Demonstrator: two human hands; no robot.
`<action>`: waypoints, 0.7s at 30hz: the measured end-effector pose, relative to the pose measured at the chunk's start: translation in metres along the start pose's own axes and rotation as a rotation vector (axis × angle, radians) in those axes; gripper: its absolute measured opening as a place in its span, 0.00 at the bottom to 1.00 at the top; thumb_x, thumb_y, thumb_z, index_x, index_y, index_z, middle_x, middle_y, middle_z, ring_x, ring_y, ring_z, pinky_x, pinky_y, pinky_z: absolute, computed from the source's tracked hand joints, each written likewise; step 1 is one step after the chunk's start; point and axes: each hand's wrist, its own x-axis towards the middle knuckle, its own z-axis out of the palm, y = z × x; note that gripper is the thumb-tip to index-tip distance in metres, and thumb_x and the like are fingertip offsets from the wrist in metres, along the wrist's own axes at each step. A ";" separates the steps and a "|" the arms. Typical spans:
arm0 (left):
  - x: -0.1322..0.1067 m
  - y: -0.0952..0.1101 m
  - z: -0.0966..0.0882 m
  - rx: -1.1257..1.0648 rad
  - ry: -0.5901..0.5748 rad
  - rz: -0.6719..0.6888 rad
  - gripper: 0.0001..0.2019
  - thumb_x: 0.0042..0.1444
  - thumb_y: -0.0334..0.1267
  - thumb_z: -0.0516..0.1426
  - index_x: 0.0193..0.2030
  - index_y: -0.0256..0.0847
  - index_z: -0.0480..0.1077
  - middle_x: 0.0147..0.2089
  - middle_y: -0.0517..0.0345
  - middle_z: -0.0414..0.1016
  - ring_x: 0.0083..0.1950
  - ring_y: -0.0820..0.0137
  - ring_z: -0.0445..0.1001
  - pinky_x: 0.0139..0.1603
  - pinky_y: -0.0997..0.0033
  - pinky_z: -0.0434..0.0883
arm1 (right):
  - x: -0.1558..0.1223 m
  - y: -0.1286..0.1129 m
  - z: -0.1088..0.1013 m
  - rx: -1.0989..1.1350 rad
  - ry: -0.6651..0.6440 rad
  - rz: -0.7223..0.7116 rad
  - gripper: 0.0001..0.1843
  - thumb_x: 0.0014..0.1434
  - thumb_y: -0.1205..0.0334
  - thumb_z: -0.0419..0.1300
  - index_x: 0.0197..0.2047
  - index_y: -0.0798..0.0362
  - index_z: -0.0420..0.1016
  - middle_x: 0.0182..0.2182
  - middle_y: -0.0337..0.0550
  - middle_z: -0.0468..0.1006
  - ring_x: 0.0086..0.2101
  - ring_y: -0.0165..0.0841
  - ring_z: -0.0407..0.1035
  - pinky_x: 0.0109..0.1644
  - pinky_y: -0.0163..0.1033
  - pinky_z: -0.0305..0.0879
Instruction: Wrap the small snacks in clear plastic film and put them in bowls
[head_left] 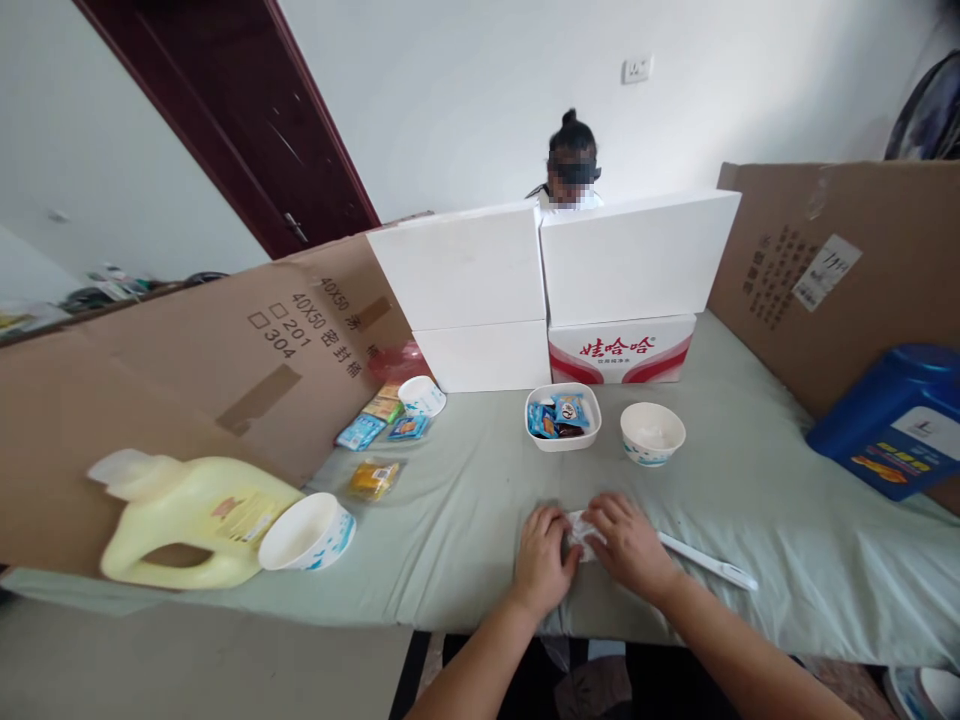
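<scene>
Between my two hands a small white, crumpled, paper-like piece (581, 528) lies on the green cloth near the table's front edge. My left hand (545, 560) has its fingers curled at the left side of the piece. From the right, my right hand (628, 545) bends its fingers over the other side, hiding part of it. A long thin white tool (711, 561) rests on the cloth just right of my right hand; its kind is unclear. Ahead stand a white tub (564, 443) of blue and dark wrapped snacks (553, 412) and a paper bowl (653, 434).
On the left are a yellow jug (240, 490), a tilted paper bowl (306, 532), another bowl (422, 396) and several packaged snacks (375, 479). White boxes (480, 270) form a wall at the back, with a person (571, 170) behind. A blue bottle (892, 425) leans by the right cardboard (847, 270).
</scene>
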 end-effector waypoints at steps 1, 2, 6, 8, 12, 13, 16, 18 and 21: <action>-0.001 -0.003 0.001 -0.019 0.019 0.003 0.14 0.53 0.30 0.58 0.47 0.41 0.69 0.52 0.49 0.69 0.56 0.55 0.66 0.57 0.46 0.67 | -0.002 -0.004 0.001 0.050 -0.040 -0.071 0.09 0.61 0.64 0.58 0.45 0.49 0.73 0.47 0.44 0.74 0.49 0.39 0.64 0.52 0.42 0.60; -0.002 -0.005 0.002 -0.043 0.045 0.001 0.15 0.54 0.29 0.57 0.49 0.41 0.68 0.52 0.48 0.69 0.56 0.56 0.67 0.57 0.46 0.67 | -0.003 -0.008 0.003 0.088 -0.075 -0.117 0.08 0.60 0.64 0.59 0.44 0.49 0.74 0.46 0.44 0.74 0.48 0.39 0.65 0.51 0.43 0.60; -0.004 -0.014 0.002 -0.168 0.153 -0.044 0.13 0.57 0.29 0.53 0.49 0.41 0.67 0.49 0.48 0.70 0.53 0.60 0.69 0.55 0.51 0.69 | -0.006 -0.012 0.005 0.109 -0.131 -0.142 0.08 0.62 0.68 0.56 0.35 0.51 0.77 0.36 0.42 0.77 0.40 0.34 0.68 0.45 0.38 0.64; -0.005 -0.016 0.001 -0.203 0.166 -0.050 0.11 0.58 0.30 0.53 0.47 0.41 0.67 0.48 0.48 0.71 0.52 0.60 0.70 0.54 0.52 0.70 | -0.001 -0.002 -0.008 0.108 -0.131 -0.144 0.10 0.63 0.68 0.55 0.35 0.51 0.77 0.36 0.42 0.77 0.40 0.32 0.69 0.44 0.36 0.64; -0.004 -0.014 0.000 -0.206 0.114 -0.049 0.10 0.56 0.30 0.54 0.45 0.41 0.69 0.47 0.48 0.72 0.52 0.59 0.70 0.53 0.52 0.70 | 0.029 0.042 -0.062 -0.004 -0.042 0.096 0.14 0.66 0.66 0.49 0.49 0.52 0.75 0.50 0.48 0.73 0.52 0.35 0.64 0.56 0.39 0.59; -0.003 -0.014 0.000 -0.199 0.096 -0.052 0.10 0.56 0.31 0.54 0.45 0.41 0.70 0.47 0.48 0.72 0.51 0.59 0.70 0.53 0.52 0.70 | 0.040 0.056 -0.077 -0.039 -0.024 0.161 0.16 0.67 0.65 0.47 0.51 0.54 0.73 0.53 0.51 0.70 0.55 0.37 0.61 0.59 0.41 0.57; -0.001 -0.014 0.001 -0.187 0.062 -0.053 0.09 0.56 0.33 0.55 0.44 0.41 0.70 0.47 0.47 0.73 0.51 0.58 0.71 0.52 0.51 0.69 | 0.073 0.095 -0.105 -0.128 -0.074 0.330 0.15 0.66 0.65 0.49 0.52 0.57 0.72 0.52 0.55 0.70 0.55 0.41 0.62 0.59 0.46 0.58; 0.000 -0.015 0.000 -0.189 0.057 -0.049 0.09 0.56 0.35 0.55 0.43 0.40 0.71 0.46 0.47 0.73 0.50 0.58 0.71 0.51 0.51 0.70 | 0.091 0.112 -0.107 -0.157 -0.191 0.397 0.12 0.65 0.62 0.55 0.49 0.56 0.73 0.48 0.51 0.72 0.49 0.39 0.67 0.54 0.47 0.64; 0.002 -0.013 -0.003 -0.198 0.056 -0.049 0.08 0.57 0.36 0.54 0.42 0.40 0.71 0.44 0.47 0.73 0.48 0.58 0.71 0.50 0.52 0.70 | 0.109 0.125 -0.092 -0.165 -0.364 0.450 0.16 0.63 0.55 0.58 0.51 0.54 0.70 0.48 0.45 0.73 0.45 0.36 0.70 0.48 0.47 0.70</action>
